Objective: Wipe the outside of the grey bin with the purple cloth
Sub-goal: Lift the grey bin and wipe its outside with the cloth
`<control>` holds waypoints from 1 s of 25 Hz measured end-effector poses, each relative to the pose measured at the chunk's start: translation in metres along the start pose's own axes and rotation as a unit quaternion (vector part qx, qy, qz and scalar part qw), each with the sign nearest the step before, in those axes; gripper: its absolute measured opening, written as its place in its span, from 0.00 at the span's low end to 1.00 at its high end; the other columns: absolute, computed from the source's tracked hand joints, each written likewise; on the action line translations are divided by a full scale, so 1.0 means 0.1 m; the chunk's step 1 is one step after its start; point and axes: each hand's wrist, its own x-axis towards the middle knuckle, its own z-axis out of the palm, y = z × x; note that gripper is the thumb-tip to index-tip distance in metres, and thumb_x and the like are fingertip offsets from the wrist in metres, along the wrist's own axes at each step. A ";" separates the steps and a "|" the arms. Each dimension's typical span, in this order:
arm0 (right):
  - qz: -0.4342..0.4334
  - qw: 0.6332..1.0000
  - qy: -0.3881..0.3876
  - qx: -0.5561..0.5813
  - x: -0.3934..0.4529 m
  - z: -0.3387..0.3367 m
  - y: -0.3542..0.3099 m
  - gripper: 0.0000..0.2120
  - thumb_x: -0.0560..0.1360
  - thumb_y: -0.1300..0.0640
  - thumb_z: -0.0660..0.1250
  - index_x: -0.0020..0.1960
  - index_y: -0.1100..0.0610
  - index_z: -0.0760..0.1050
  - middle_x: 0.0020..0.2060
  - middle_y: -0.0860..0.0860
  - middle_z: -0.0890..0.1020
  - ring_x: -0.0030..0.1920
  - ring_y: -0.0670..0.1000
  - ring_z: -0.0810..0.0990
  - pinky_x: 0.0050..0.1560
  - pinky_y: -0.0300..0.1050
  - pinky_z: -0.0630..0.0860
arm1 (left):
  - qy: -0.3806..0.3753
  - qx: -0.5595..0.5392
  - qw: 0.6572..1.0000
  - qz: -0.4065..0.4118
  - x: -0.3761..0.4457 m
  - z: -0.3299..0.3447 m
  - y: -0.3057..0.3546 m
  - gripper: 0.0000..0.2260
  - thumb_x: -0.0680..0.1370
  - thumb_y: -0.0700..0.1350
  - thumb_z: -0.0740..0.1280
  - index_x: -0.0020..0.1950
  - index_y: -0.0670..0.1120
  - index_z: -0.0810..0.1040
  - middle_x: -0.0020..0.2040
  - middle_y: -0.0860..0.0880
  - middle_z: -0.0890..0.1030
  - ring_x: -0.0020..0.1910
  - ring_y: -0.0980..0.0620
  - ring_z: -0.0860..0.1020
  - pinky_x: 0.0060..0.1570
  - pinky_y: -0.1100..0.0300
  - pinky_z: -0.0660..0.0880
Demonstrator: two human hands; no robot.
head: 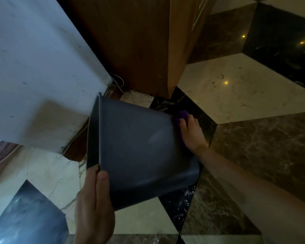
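The grey bin (139,148) is tipped on its side above the floor, its open mouth facing left and its base to the right. My left hand (95,199) grips the bin's rim at the lower left, thumb on the outer wall. My right hand (192,132) presses the purple cloth (182,115) against the bin near its base at the upper right. Only a small bunch of the cloth shows above my fingers; the part under my palm is hidden.
A white wall (33,76) stands at the left and a wooden cabinet (139,41) behind the bin, with loose cables (117,81) in the corner between them. The marble floor (245,95) with pale, brown and black tiles spreads to the right and below.
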 end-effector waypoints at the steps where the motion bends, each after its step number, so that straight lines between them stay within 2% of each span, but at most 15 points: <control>1: 0.017 0.999 0.015 -0.027 0.03 -0.03 -0.04 0.17 0.84 0.47 0.53 0.66 0.55 0.69 0.64 0.59 0.74 0.61 0.62 0.77 0.60 0.57 0.73 | -0.004 -0.001 1.000 0.006 -0.01 0.01 0.02 0.13 0.80 0.53 0.51 0.46 0.52 0.73 0.42 0.66 0.80 0.36 0.63 0.79 0.26 0.69 0.70; 3: 0.010 0.994 0.050 -0.100 -0.01 -0.09 -0.25 0.16 0.84 0.49 0.53 0.63 0.57 0.71 0.61 0.59 0.76 0.58 0.61 0.78 0.55 0.56 0.75 | -0.001 0.005 1.000 0.017 -0.04 0.01 0.05 0.14 0.80 0.53 0.51 0.44 0.51 0.72 0.37 0.59 0.80 0.33 0.61 0.78 0.23 0.66 0.69; 5: -0.074 0.992 0.057 -0.082 -0.17 -0.06 -0.61 0.15 0.84 0.50 0.54 0.62 0.57 0.73 0.59 0.57 0.78 0.57 0.57 0.79 0.53 0.53 0.76 | 0.003 0.000 1.000 0.027 -0.05 0.05 0.08 0.14 0.80 0.54 0.51 0.43 0.50 0.71 0.29 0.48 0.77 0.29 0.58 0.77 0.21 0.66 0.68; 7: -0.204 0.979 0.003 -0.008 -0.52 0.08 -0.99 0.16 0.84 0.50 0.55 0.63 0.58 0.74 0.59 0.57 0.79 0.58 0.56 0.78 0.58 0.53 0.74 | 0.009 -0.004 0.999 0.032 -0.06 0.07 0.12 0.13 0.80 0.53 0.51 0.42 0.50 0.70 0.26 0.48 0.74 0.27 0.58 0.76 0.19 0.65 0.66; 9: -0.300 0.952 -0.043 0.036 -0.96 0.25 -1.26 0.19 0.83 0.47 0.55 0.68 0.56 0.73 0.65 0.55 0.78 0.64 0.55 0.76 0.66 0.54 0.70 | 0.015 -0.004 0.999 0.031 -0.07 0.10 0.10 0.13 0.80 0.53 0.52 0.42 0.50 0.70 0.27 0.49 0.75 0.28 0.59 0.76 0.19 0.65 0.64; 12: -0.376 0.922 -0.088 -0.001 -1.37 0.37 -1.28 0.21 0.83 0.43 0.54 0.76 0.42 0.63 0.76 0.46 0.67 0.76 0.54 0.64 0.75 0.57 0.56 | 0.025 -0.014 0.999 0.031 -0.06 0.06 0.04 0.12 0.80 0.51 0.52 0.43 0.51 0.71 0.32 0.52 0.77 0.32 0.61 0.76 0.25 0.58 0.64; 14: -0.356 0.927 -0.104 -0.051 -1.31 0.33 -1.15 0.23 0.82 0.41 0.54 0.77 0.38 0.59 0.79 0.43 0.62 0.79 0.55 0.58 0.76 0.61 0.52 | 0.026 -0.016 0.999 0.035 -0.03 0.06 -0.01 0.12 0.80 0.51 0.53 0.43 0.49 0.71 0.32 0.54 0.76 0.32 0.61 0.75 0.25 0.57 0.65; 16: -0.303 0.944 -0.099 -0.083 -1.15 0.32 -0.96 0.24 0.82 0.41 0.55 0.77 0.38 0.59 0.79 0.42 0.60 0.79 0.54 0.56 0.76 0.64 0.50 | 0.023 -0.014 0.999 0.031 -0.04 0.05 -0.07 0.12 0.81 0.51 0.53 0.42 0.48 0.70 0.33 0.57 0.77 0.30 0.61 0.74 0.23 0.65 0.65; 18: -0.257 0.958 -0.077 -0.104 -0.93 0.32 -0.76 0.24 0.81 0.41 0.54 0.77 0.39 0.60 0.79 0.43 0.61 0.79 0.54 0.57 0.75 0.66 0.50 | 0.023 -0.023 0.999 0.025 -0.04 0.02 -0.13 0.12 0.81 0.51 0.52 0.41 0.50 0.69 0.33 0.63 0.76 0.29 0.61 0.73 0.24 0.67 0.66; 20: -0.214 0.968 -0.047 -0.121 -0.67 0.27 -0.53 0.26 0.80 0.42 0.53 0.77 0.42 0.61 0.79 0.45 0.62 0.78 0.54 0.58 0.75 0.66 0.52 | 0.022 -0.029 0.999 0.027 -0.06 0.01 -0.14 0.13 0.82 0.50 0.52 0.39 0.52 0.68 0.32 0.63 0.75 0.28 0.60 0.71 0.24 0.67 0.65; 23: -0.100 0.989 -0.023 -0.104 -0.27 0.10 -0.21 0.25 0.81 0.43 0.53 0.76 0.48 0.63 0.76 0.51 0.66 0.75 0.58 0.64 0.72 0.62 0.60 | 0.007 -0.052 0.998 0.035 -0.06 0.04 -0.05 0.12 0.82 0.49 0.53 0.40 0.51 0.68 0.32 0.60 0.75 0.28 0.59 0.71 0.23 0.66 0.63; 25: -0.015 0.999 -0.027 -0.035 -0.10 -0.04 -0.04 0.23 0.83 0.45 0.54 0.75 0.53 0.64 0.71 0.58 0.72 0.69 0.62 0.72 0.64 0.52 0.67 | -0.018 -0.069 0.997 0.034 -0.10 0.06 0.02 0.11 0.82 0.51 0.52 0.45 0.51 0.71 0.36 0.59 0.77 0.29 0.59 0.73 0.23 0.65 0.66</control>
